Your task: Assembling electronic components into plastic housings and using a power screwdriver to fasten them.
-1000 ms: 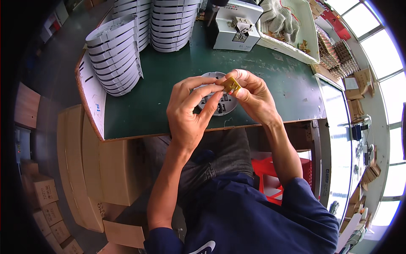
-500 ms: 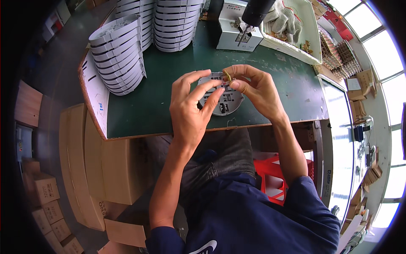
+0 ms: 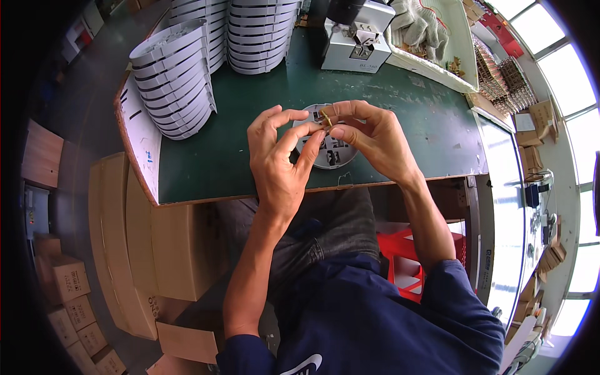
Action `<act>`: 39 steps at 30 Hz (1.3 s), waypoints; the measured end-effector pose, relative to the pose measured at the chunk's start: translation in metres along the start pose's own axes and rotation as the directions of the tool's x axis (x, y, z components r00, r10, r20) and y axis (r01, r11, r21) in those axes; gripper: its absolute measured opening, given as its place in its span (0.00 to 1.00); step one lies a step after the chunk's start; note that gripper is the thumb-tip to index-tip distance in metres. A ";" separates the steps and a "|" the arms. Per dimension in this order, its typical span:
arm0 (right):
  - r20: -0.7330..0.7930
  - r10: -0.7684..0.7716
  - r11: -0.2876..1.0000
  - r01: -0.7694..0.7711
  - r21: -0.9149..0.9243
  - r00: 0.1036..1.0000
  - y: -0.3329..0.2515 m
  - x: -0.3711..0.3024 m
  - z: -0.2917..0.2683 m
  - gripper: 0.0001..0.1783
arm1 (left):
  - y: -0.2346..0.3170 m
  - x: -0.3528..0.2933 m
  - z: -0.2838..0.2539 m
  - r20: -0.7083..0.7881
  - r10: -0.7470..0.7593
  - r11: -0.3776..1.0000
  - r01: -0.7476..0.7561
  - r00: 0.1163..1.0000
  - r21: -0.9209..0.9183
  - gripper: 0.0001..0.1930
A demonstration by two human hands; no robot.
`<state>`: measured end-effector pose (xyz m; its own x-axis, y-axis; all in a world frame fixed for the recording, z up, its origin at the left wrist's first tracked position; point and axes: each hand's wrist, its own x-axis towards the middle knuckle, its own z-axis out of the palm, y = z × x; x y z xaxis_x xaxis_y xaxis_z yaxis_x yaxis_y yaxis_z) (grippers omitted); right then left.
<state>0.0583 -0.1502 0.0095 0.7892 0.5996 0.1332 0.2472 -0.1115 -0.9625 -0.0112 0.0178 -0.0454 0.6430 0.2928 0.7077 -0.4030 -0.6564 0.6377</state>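
Observation:
A small brass-coloured metal strip (image 3: 326, 118) is pinched between the fingertips of my right hand (image 3: 382, 139). My left hand (image 3: 275, 150) has its thumb and forefinger pressed together just beside the strip, the other fingers raised and apart. Whatever those left fingertips hold is too small and covered to make out. Beneath both hands, a round grey plastic housing (image 3: 340, 157) lies on the green bench top (image 3: 231, 153), its moulded slots and dark fittings facing up. My fingers cover its upper and middle parts.
Tall stacks of grey plastic rings (image 3: 175, 94) stand at the bench's left. Behind the housing are a white screw-feeder machine (image 3: 353, 53) and a hanging black power driver (image 3: 344, 11). A white foam tray (image 3: 431, 65) holds gloves and brass pieces; wire-like metal parts (image 3: 515, 87) lie farther right.
The brass strip has moved left and slightly down toward my left fingertips. My left thumb and forefinger have come together. The black driver has swung up and left, away from the feeder's front.

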 end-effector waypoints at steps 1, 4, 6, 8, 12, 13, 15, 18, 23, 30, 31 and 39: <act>0.000 0.001 1.000 -0.001 0.000 1.000 -0.001 0.000 0.000 0.18 | 0.000 0.000 0.000 -0.007 0.013 1.000 -0.013 1.000 0.003 0.06; 0.003 0.004 1.000 -0.004 -0.003 1.000 -0.002 0.001 0.000 0.19 | -0.002 -0.001 0.001 -0.015 0.005 1.000 -0.005 1.000 0.002 0.07; -0.002 -0.004 0.999 0.004 0.039 1.000 0.000 0.002 -0.003 0.19 | -0.004 0.001 0.001 0.015 -0.004 1.000 0.004 1.000 -0.018 0.10; -0.065 -0.067 0.986 0.056 -0.154 0.996 0.002 0.006 -0.010 0.19 | -0.004 0.003 0.001 0.044 -0.012 0.999 0.014 0.999 -0.038 0.12; -0.061 -0.220 0.810 0.147 -0.567 0.974 -0.003 0.018 -0.022 0.17 | -0.001 0.006 -0.002 0.187 -0.124 0.989 0.136 0.975 -0.052 0.34; 0.003 -0.234 0.707 0.172 -0.686 0.972 -0.005 0.020 -0.023 0.17 | 0.002 0.005 -0.001 0.205 -0.105 0.994 0.111 0.973 -0.017 0.40; 0.009 -0.216 0.739 0.170 -0.652 0.976 0.003 0.025 -0.020 0.17 | 0.000 0.004 0.003 0.245 -0.068 0.996 0.051 0.967 0.075 0.55; 0.029 -0.219 0.750 0.187 -0.635 0.975 0.010 0.028 -0.020 0.17 | -0.001 0.003 0.006 0.281 -0.067 0.991 0.032 0.957 0.128 0.53; 0.088 -0.212 0.697 0.214 -0.685 0.973 0.009 0.031 -0.017 0.17 | -0.002 0.003 0.005 0.295 -0.049 0.987 0.001 0.954 0.159 0.50; 0.097 -0.238 0.640 0.232 -0.733 0.966 0.007 0.028 -0.008 0.17 | -0.001 0.003 0.005 0.298 -0.054 0.983 -0.002 0.953 0.185 0.45; 0.099 -0.234 0.623 0.227 -0.748 0.967 0.007 0.027 -0.006 0.17 | 0.000 0.003 0.004 0.300 -0.056 0.983 0.000 0.952 0.184 0.45; 0.104 -0.311 0.611 0.283 -0.740 0.945 0.013 0.024 -0.010 0.16 | -0.001 0.003 0.004 0.334 -0.065 0.977 -0.008 0.940 0.212 0.41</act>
<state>0.0866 -0.1450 0.0024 0.6099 0.6837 0.4007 0.7900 -0.4849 -0.3753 -0.0066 0.0165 -0.0454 0.8484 0.0852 0.5225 -0.2610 -0.7914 0.5528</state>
